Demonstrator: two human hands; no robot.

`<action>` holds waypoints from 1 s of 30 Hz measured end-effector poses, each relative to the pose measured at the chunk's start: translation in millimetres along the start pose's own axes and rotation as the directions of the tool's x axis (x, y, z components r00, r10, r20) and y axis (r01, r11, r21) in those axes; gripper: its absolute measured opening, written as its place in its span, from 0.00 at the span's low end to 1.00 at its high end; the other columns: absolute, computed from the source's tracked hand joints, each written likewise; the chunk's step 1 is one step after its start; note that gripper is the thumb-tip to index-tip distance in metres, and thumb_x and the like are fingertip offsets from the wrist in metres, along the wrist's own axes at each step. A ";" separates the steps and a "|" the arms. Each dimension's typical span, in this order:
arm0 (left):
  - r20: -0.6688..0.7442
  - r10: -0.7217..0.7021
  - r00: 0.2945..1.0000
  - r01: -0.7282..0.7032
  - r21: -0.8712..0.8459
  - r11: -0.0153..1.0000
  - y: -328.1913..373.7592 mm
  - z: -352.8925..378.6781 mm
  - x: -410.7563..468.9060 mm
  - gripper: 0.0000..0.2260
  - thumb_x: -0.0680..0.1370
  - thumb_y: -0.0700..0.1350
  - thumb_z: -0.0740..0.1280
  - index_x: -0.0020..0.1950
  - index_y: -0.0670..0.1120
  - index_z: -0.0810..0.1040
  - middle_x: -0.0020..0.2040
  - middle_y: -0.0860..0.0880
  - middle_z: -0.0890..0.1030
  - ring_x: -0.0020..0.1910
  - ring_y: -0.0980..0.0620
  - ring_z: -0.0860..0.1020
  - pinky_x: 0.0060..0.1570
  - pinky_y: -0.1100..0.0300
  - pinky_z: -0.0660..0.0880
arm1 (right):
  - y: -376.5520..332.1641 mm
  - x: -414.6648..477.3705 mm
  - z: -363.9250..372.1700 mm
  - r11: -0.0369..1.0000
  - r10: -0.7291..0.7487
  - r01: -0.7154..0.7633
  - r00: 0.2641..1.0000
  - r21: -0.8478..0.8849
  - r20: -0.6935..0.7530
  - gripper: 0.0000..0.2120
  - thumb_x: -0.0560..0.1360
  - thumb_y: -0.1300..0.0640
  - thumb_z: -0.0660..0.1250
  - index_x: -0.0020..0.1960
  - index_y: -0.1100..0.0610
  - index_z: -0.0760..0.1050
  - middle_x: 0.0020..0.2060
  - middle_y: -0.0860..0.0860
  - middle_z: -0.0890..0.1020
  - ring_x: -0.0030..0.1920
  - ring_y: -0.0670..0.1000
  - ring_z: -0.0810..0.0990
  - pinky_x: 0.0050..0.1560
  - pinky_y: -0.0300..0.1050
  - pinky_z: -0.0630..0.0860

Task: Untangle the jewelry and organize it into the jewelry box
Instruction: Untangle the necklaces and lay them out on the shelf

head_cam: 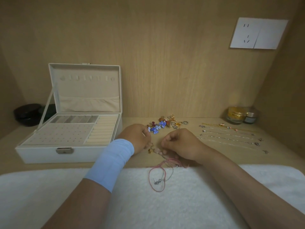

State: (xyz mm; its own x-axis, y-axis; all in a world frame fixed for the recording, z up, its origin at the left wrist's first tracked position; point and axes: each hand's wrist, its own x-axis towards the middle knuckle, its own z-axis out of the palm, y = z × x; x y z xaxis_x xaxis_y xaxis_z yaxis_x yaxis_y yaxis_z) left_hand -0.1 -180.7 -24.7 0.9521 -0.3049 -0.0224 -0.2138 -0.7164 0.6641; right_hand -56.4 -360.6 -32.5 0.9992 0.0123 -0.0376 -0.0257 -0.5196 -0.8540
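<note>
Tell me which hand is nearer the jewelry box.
Left. The left hand sits just right of the front corner of the jewelry box; the right hand is farther right, across the pink cord tangle both pinch.

A white socket plate is on the back wall; a gold jar and a dark jar stand together on the desk, a white towel nearest.
</note>
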 end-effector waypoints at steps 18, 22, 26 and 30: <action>0.127 0.237 0.963 -0.263 0.252 0.931 4.0 4.6 -5.2 0.06 0.69 0.51 0.75 0.39 0.56 0.79 0.42 0.59 0.80 0.46 0.58 0.79 0.53 0.56 0.77 | -3.0 -0.4 2.9 0.815 -0.148 0.101 0.988 -0.571 -0.037 0.03 0.72 0.47 0.73 0.42 0.45 0.83 0.36 0.41 0.82 0.41 0.41 0.80 0.46 0.43 0.78; 0.099 0.237 0.966 -0.248 0.113 0.962 -0.4 5.1 -2.3 0.07 0.71 0.51 0.75 0.45 0.56 0.79 0.42 0.59 0.82 0.42 0.61 0.78 0.52 0.59 0.75 | 3.9 3.2 -0.1 0.917 -0.167 0.146 0.986 -0.370 -0.026 0.05 0.74 0.53 0.73 0.39 0.47 0.83 0.34 0.41 0.83 0.36 0.38 0.78 0.42 0.38 0.76; 0.072 0.248 0.966 -0.245 -0.053 0.968 -1.6 5.6 1.4 0.02 0.73 0.52 0.73 0.45 0.56 0.82 0.44 0.56 0.83 0.43 0.59 0.79 0.53 0.58 0.76 | 4.9 4.6 -5.7 0.985 -0.136 0.127 0.988 -0.116 -0.075 0.09 0.77 0.60 0.70 0.40 0.49 0.83 0.32 0.40 0.82 0.33 0.34 0.76 0.39 0.28 0.71; 0.041 0.236 0.971 -0.226 -0.176 0.958 1.4 6.2 2.1 0.02 0.74 0.53 0.72 0.44 0.56 0.83 0.45 0.53 0.84 0.48 0.54 0.81 0.57 0.53 0.77 | 1.2 0.9 -7.1 0.992 -0.071 0.078 0.995 0.100 -0.075 0.08 0.79 0.57 0.68 0.44 0.55 0.83 0.31 0.43 0.81 0.31 0.40 0.75 0.36 0.32 0.72</action>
State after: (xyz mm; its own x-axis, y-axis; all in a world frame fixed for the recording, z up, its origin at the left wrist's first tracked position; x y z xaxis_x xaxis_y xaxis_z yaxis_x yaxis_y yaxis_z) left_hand 0.2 -186.3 -28.5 0.8649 -0.4909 0.1048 -0.3815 -0.5072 0.7728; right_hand -55.3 -367.2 -29.9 0.9980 -0.0145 0.0620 0.0497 -0.4293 -0.9018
